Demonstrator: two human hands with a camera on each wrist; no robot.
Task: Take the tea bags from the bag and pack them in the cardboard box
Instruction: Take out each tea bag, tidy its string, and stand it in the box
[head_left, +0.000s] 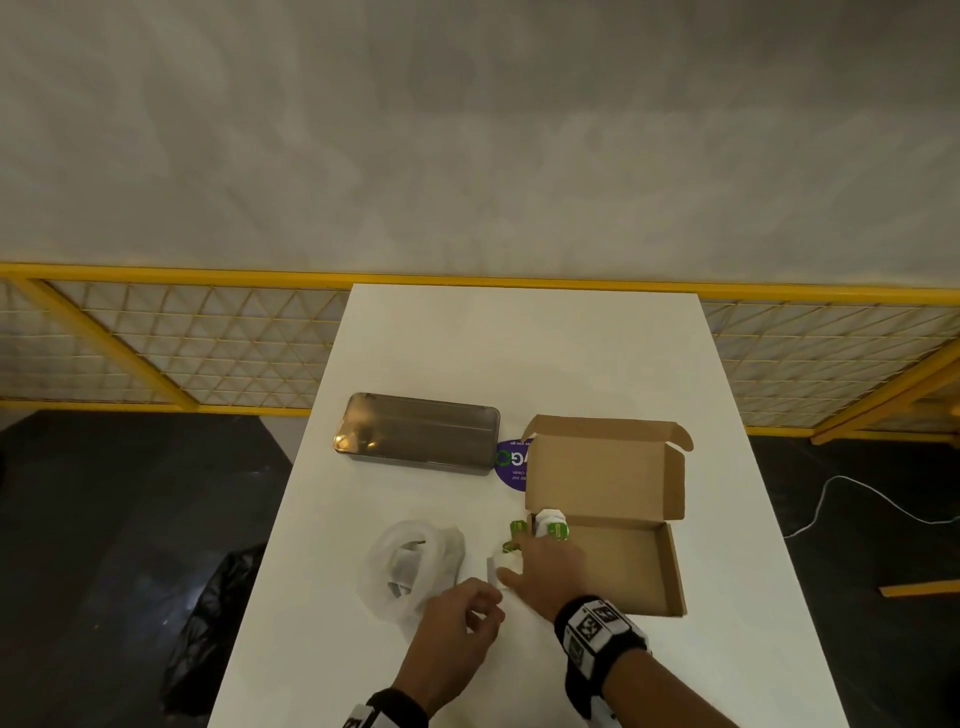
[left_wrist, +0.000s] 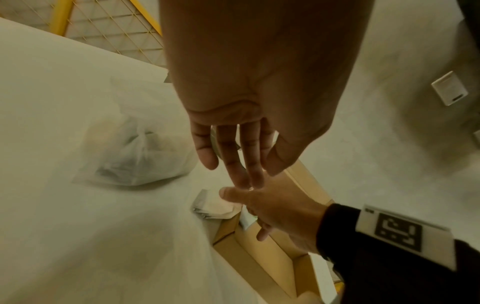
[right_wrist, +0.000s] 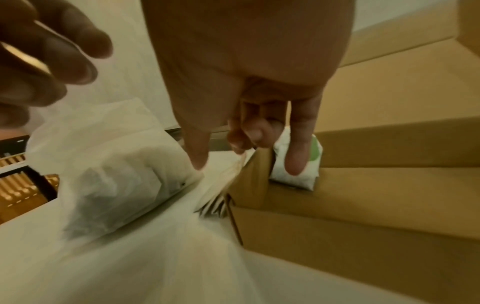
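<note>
Tea bags (head_left: 551, 526) with green tags sit at the near-left corner of the open cardboard box (head_left: 613, 566), one white sachet propped against the box's inner wall, as the right wrist view shows (right_wrist: 296, 164). A few more paper sachets (head_left: 500, 565) lie on the white desk (head_left: 519, 353) just outside the box's left wall, touching or nearly touching it.

The right hand (head_left: 545, 569) reaches over that corner with its fingers stretched forward and slightly apart; the little finger (right_wrist: 298, 148) hangs in front of the sachet inside the box, while the middle fingers seem to pinch the edge of the sachets outside the wall, though blur makes that grip uncertain. The thumb (left_wrist: 233, 194) points out to the left, above the loose sachets.

The left hand (head_left: 457, 629) hovers just left of the right wrist, near the crumpled translucent plastic bag (head_left: 410, 564). Its fingers are fairly straight in its own wrist view (left_wrist: 233, 156), and whether they hold anything I cannot tell.

Dark shapes show through the plastic bag, which lies left of the box. Farther back on the desk rests a smoky rectangular lidded case (head_left: 418, 434), and a purple round sticker (head_left: 511, 465) peeks out between it and the box's raised lid.
</note>
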